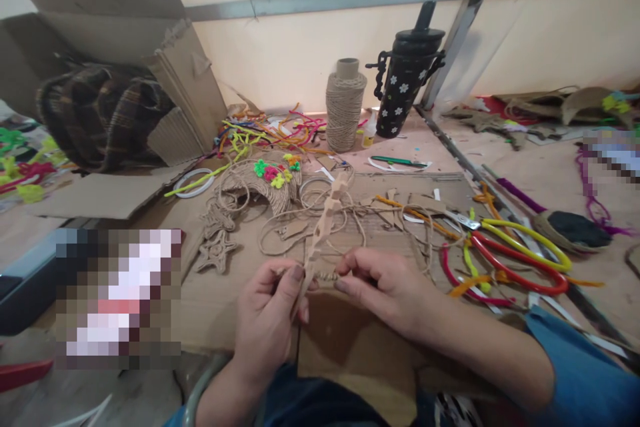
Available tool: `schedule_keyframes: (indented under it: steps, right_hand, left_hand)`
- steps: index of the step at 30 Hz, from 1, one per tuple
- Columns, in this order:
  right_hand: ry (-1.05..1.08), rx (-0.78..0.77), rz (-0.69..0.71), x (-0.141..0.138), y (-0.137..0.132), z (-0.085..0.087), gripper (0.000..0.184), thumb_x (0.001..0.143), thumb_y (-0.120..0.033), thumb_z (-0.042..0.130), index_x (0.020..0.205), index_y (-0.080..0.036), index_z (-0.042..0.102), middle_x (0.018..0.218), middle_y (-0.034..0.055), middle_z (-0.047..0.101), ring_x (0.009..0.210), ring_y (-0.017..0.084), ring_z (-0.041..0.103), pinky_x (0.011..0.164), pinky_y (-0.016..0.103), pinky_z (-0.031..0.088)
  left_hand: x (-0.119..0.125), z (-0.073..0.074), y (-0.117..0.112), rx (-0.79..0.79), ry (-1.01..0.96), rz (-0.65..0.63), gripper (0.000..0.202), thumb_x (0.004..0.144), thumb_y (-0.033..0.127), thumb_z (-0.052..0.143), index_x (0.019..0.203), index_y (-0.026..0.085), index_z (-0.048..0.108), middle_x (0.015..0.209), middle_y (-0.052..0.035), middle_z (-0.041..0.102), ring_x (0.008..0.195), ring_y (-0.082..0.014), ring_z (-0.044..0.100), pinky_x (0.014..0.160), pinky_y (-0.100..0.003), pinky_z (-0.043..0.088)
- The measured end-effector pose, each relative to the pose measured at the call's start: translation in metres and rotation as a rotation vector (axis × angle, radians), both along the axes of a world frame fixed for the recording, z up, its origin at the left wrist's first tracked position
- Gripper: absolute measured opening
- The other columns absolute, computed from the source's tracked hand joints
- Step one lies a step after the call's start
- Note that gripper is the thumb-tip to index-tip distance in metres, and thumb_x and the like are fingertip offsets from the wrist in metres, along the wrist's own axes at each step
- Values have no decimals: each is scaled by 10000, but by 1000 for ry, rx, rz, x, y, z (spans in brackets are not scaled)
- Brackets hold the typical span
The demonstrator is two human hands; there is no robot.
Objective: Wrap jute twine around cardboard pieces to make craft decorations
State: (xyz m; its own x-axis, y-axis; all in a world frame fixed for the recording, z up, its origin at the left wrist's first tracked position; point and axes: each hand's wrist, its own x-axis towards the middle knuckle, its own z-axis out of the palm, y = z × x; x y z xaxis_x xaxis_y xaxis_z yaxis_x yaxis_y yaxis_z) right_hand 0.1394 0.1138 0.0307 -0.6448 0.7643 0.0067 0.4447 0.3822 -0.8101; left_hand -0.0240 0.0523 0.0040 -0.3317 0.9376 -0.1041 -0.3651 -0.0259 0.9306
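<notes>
Cardboard (215, 303) lies underneath: left hand (265, 317) pinches a strip (323, 227), right hand (387, 287) pinches twine (328, 275); a spool (344, 110) stands at twelve o'clock.

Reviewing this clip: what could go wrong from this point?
The cutout cardboard piece looks thin and notched; the left hand pinches its lower part, so it might bend or tear.

The right hand has the twine only between its fingertips, so it could slip.

The scissors lie near the right sleeve, which might knock them.
</notes>
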Motion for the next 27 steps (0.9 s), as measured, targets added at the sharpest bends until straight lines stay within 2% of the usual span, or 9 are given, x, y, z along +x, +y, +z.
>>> schedule_keyframes:
  steps: [5, 7, 10, 12, 14, 16, 19, 22, 27]
  right_hand:
    - [29, -38, -52, 0, 7, 3, 167, 817, -293, 488, 731, -183, 580, 610, -7, 571, 576, 120, 506, 548, 225, 370]
    - [66, -45, -92, 0, 10, 3, 171, 819, -304, 487, 726, -185, 567, 606, -12, 559, 578, 119, 497, 552, 226, 371]
    - [117, -75, -97, 1, 10, 3, 182, 826, -320, 487, 726, -186, 560, 597, -21, 536, 571, 113, 480, 542, 220, 368]
    - [136, -84, -68, 0, 7, 3, 182, 827, -318, 489, 727, -186, 564, 594, -26, 522, 565, 108, 471, 533, 214, 362]
    - [142, -89, -28, 0, 5, 4, 171, 821, -298, 492, 726, -184, 576, 592, -27, 520, 557, 102, 466, 526, 209, 356]
    - [134, -92, 21, -1, 3, 3, 165, 816, -280, 498, 724, -180, 592, 598, -22, 536, 559, 100, 472, 527, 206, 357]
    - [118, -91, 81, -3, 3, 2, 179, 819, -285, 510, 731, -170, 615, 611, -9, 560, 566, 104, 485, 533, 207, 365]
    - [88, -82, 89, -3, 3, 2, 180, 823, -276, 511, 763, -159, 634, 631, 0, 580, 577, 107, 500, 549, 208, 376]
    - [55, -57, 120, -1, 2, 3, 203, 844, -284, 489, 832, -160, 649, 659, 10, 601, 593, 114, 520, 562, 210, 385]
  left_hand:
    - [-4, 6, 3, 74, -130, 179, 348, 617, 464, 799, 709, 187, 609, 514, 52, 618, 343, -17, 434, 330, -86, 320]
    - [-6, 5, 5, 143, -148, 171, 392, 593, 501, 801, 741, 182, 627, 494, 67, 567, 344, -3, 368, 345, -86, 311]
    - [-4, 4, 5, 124, -146, 68, 344, 569, 408, 844, 685, 178, 616, 442, 100, 452, 360, -2, 330, 396, -99, 339]
    - [-3, 3, 4, 63, -129, -5, 295, 562, 325, 860, 681, 183, 630, 482, 88, 479, 409, -14, 397, 439, -108, 372]
    - [-2, 2, 2, 3, -106, -99, 319, 553, 313, 865, 784, 195, 679, 546, 65, 537, 472, -34, 466, 471, -122, 401]
    - [-3, 0, 0, -55, -52, -210, 334, 603, 329, 837, 871, 193, 693, 516, 67, 522, 439, -35, 449, 433, -123, 378]
    - [-5, -2, -2, -87, 37, -273, 220, 713, 364, 755, 779, 171, 672, 431, 80, 458, 348, -21, 360, 352, -122, 293]
    - [-3, -2, -1, -67, -3, -160, 264, 686, 395, 770, 675, 172, 627, 394, 90, 416, 334, -17, 321, 334, -117, 255]
    - [0, 7, 0, 6, -127, 51, 315, 583, 357, 842, 630, 177, 588, 394, 108, 392, 335, -9, 285, 324, -100, 239]
